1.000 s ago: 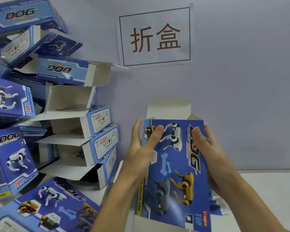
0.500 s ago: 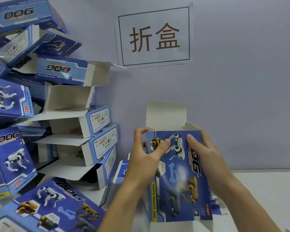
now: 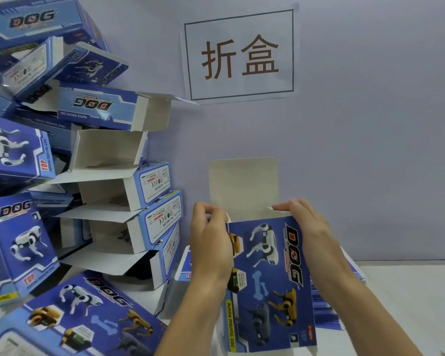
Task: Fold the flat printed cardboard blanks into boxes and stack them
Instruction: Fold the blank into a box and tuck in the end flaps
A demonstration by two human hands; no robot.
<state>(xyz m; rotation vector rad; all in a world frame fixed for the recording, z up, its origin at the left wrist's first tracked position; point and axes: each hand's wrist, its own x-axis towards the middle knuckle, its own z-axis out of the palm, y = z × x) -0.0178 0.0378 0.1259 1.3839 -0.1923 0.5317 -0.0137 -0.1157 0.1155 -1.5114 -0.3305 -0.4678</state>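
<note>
I hold a blue printed cardboard box (image 3: 270, 281) with robot dogs and "DOG" on its face, opened into a tube and standing on end in front of me. Its plain top flap (image 3: 243, 186) sticks straight up. My left hand (image 3: 210, 240) grips the box's upper left corner, fingers curled over a side flap. My right hand (image 3: 311, 227) grips the upper right corner, fingertips on the other side flap. A pile of folded boxes (image 3: 108, 201) leans against the wall at the left. Flat blanks (image 3: 329, 312) lie stacked behind my right forearm.
A paper sign (image 3: 240, 53) with two characters hangs on the pale wall. More folded boxes (image 3: 88, 319) lie at the lower left on the white table (image 3: 409, 291). A small blue box piece (image 3: 184, 265) sits behind my left hand.
The box has gone from a tilted flat blank to an upright open tube. Both hands slid up to its top corners and onto the side flaps.
</note>
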